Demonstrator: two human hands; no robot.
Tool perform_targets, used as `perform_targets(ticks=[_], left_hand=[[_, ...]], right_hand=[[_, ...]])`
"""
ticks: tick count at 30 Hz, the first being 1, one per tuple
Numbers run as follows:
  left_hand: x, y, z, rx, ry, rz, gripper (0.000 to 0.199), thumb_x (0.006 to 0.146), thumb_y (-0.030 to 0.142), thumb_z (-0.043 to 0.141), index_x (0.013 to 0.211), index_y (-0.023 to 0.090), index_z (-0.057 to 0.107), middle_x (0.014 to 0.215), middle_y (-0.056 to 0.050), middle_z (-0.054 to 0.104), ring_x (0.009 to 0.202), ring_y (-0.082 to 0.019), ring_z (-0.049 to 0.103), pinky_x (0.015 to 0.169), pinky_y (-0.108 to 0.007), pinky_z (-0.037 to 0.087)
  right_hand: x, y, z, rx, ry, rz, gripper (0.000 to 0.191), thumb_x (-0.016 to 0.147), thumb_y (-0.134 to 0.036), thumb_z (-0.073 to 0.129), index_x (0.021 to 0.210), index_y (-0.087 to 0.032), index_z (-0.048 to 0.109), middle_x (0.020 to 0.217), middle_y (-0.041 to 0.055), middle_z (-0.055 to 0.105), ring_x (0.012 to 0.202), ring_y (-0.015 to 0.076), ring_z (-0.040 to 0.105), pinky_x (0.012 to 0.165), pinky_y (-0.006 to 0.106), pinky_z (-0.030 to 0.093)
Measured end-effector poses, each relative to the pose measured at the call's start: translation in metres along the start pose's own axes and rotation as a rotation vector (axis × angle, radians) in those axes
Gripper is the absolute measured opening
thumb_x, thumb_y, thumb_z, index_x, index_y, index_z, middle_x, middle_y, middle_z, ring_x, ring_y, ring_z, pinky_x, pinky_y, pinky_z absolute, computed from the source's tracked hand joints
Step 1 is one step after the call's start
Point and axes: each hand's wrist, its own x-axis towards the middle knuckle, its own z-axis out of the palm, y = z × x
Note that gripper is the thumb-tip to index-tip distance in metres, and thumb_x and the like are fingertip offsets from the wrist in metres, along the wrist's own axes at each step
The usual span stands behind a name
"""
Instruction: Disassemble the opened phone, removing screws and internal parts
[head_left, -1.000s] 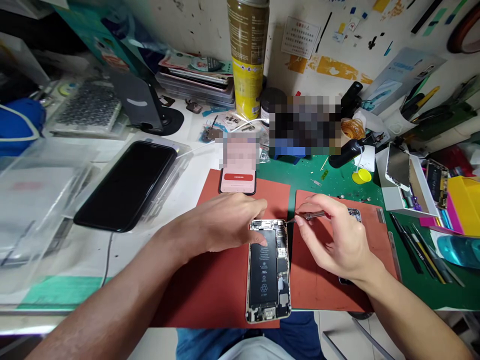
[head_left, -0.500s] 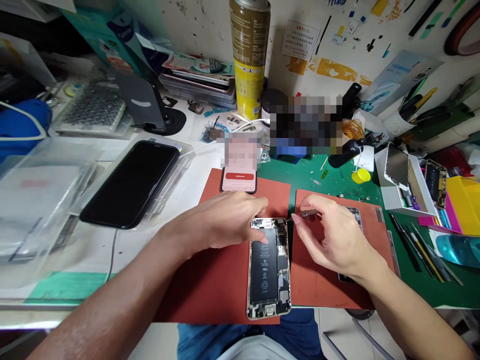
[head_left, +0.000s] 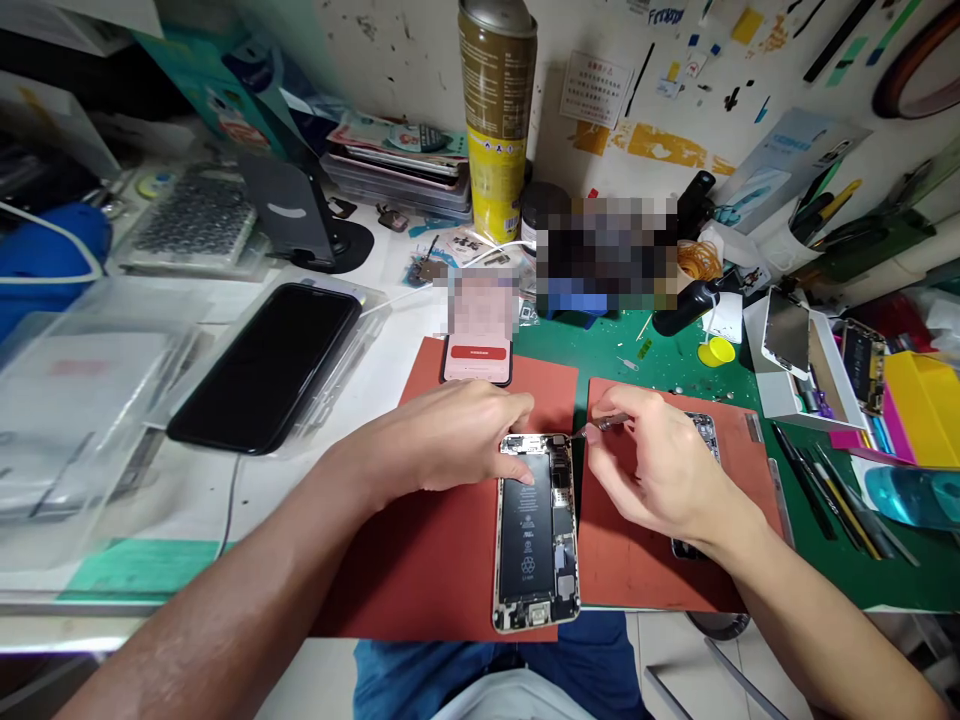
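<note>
Here, the left hand (head_left: 461, 435) grips the opened phone's (head_left: 534, 540) upper left edge; the right hand (head_left: 660, 465) pinches a slim tool (head_left: 616, 422) at its upper right corner, red mat showing on both sides.

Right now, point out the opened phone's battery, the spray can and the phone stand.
Opened phone's battery (head_left: 527, 538), head view, lower black face.
Spray can (head_left: 498, 92), head view, brown upper body.
Phone stand (head_left: 283, 188), head view, dark plate.

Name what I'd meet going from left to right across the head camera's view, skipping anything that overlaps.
Blue object at the far left → phone with a black screen → opened phone → right hand → white box → yellow box.
</note>
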Motion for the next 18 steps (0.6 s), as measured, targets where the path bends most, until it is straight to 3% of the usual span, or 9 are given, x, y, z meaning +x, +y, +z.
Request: perform_targets(ticks=[4,8,12,16,18], left_hand=[[-0.0007,-0.0017,0.0014,0.009,0.020,0.026,0.039,0.086,0.060,0.074,0.085,0.025,0.055,0.081,0.001,0.066,0.072,-0.021,0.059,0.059,-0.032,0.029],[-0.0007,-0.0016,0.0016,0.008,0.023,0.033,0.038,0.086,0.057,0.074,0.082,0.025,0.054,0.080,0.001,0.067,0.072,-0.021,0.059,0.060,-0.032,0.029],[-0.0003,-0.0002,0.0004,0.005,0.021,0.015,0.040,0.085,0.058,0.075,0.081,0.025,0.052,0.079,0.001,0.067,0.070,-0.021,0.059,0.059,-0.033,0.028],[0.0002,0.0008,-0.0010,0.007,0.002,0.004,0.042,0.084,0.058,0.075,0.078,0.025,0.050,0.075,0.001,0.065,0.066,-0.021,0.057,0.057,-0.033,0.029],[0.0001,0.0016,-0.0021,0.015,0.000,0.000,0.041,0.084,0.056,0.077,0.078,0.024,0.051,0.074,0.001,0.064,0.066,-0.021,0.057,0.057,-0.033,0.028]], right_hand=[[0.0008,0.0003,0.0010,-0.045,0.052,-0.003,0.012,0.101,-0.016,0.060,0.110,-0.019,0.053,0.077,0.0000,0.066,0.063,0.0156,0.062,0.062,0.030,0.052],[0.0016,-0.0010,0.0001,-0.002,0.026,-0.033,0.016,0.098,-0.013,0.054,0.114,-0.018,0.052,0.087,0.0049,0.069,0.075,0.0188,0.066,0.068,0.033,0.056],[-0.0001,0.0002,0.0006,-0.024,0.070,-0.004,0.016,0.100,-0.013,0.057,0.114,-0.020,0.052,0.078,-0.0008,0.065,0.061,0.0145,0.060,0.058,0.029,0.051],[-0.0020,0.0023,0.0012,-0.025,0.055,0.014,0.019,0.099,-0.016,0.055,0.117,-0.020,0.051,0.089,0.0037,0.069,0.073,0.0180,0.067,0.063,0.032,0.056],[-0.0029,0.0030,0.0020,-0.035,0.075,0.051,0.020,0.100,-0.019,0.060,0.117,-0.020,0.051,0.086,0.0022,0.068,0.069,0.0170,0.066,0.059,0.030,0.054]])
